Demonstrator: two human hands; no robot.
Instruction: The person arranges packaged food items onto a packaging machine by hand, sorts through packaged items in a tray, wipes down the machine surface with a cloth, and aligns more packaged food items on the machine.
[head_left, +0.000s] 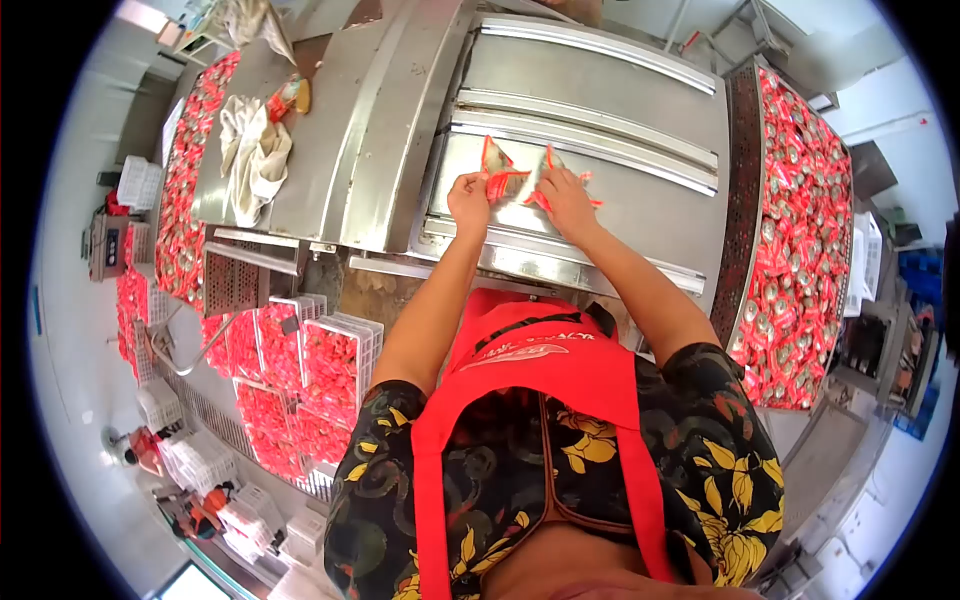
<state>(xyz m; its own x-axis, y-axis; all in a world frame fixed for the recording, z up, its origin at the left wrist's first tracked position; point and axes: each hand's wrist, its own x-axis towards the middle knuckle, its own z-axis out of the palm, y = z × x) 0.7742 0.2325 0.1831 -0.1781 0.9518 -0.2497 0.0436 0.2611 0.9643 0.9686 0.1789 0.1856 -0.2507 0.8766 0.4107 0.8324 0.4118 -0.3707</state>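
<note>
Packets [497,157] are positioned on the bench [650,215]. The left one is pinched in the grip of the left hand [468,203]; the right one is partly covered by the right hand [570,205], whose grip cannot be determined. Right of the bench, a filled tray [741,180] is stationed.

Leaves room to pass over steel worktop [665,215] right of right hand [568,203]; meets red packets [507,187] to its left, raised rail [600,148] beyond, perforated bin wall [740,185] far right.
</note>
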